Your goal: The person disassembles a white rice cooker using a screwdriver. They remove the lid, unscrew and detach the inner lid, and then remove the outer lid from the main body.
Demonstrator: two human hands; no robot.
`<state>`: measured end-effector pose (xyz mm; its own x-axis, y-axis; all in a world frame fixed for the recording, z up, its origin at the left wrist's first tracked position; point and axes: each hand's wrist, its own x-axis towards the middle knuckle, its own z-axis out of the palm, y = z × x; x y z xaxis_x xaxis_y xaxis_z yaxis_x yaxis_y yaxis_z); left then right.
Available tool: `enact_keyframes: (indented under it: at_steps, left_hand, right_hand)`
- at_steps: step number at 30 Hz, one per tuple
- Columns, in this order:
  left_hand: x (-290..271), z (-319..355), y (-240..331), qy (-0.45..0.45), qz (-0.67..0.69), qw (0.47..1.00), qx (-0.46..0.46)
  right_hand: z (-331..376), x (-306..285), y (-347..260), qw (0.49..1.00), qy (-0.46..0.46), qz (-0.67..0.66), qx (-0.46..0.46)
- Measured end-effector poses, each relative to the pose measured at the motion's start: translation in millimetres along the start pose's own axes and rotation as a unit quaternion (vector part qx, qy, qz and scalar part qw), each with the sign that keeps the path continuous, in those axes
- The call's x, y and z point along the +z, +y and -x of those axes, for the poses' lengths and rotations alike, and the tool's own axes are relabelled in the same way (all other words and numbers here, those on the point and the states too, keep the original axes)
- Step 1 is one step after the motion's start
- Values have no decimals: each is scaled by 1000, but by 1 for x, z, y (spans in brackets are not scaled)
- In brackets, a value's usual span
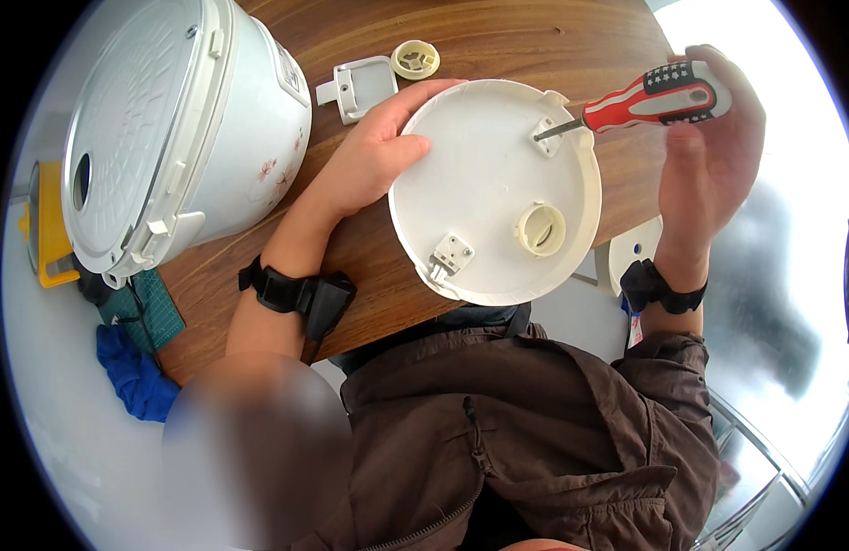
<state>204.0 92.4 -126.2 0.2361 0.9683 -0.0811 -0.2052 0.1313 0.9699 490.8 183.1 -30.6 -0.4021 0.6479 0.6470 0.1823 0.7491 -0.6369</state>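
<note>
White round lid (pixel 484 197) is gripped at its rim by left hand (pixel 374 151); right hand's (pixel 709 156) fingers clasp the screwdriver (pixel 650 99).

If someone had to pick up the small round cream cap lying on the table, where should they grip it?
Probably by its outer rim, from above. The round cream cap lies flat on the wooden table, open side up, standing apart from the white latch plate, so its sides look free.

Round white lid (pixel 484 184), red-handled screwdriver (pixel 650 99) tip at bracket

white rice cooker (pixel 181 129), latch piece (pixel 360 85), blue cloth (pixel 135 376)
</note>
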Motion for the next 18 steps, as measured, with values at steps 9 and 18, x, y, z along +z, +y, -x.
enact_keyframes:
  at_steps: [9,18]
  left_hand:
    - [3,0,3,5,4,1000,1]
    - [3,1,4,8,-3,1000,-4]
  right_hand:
    - [-2,1,-2,1000,1,-15,11]
    - [-5,4,-1,1000,-4,-20,-3]
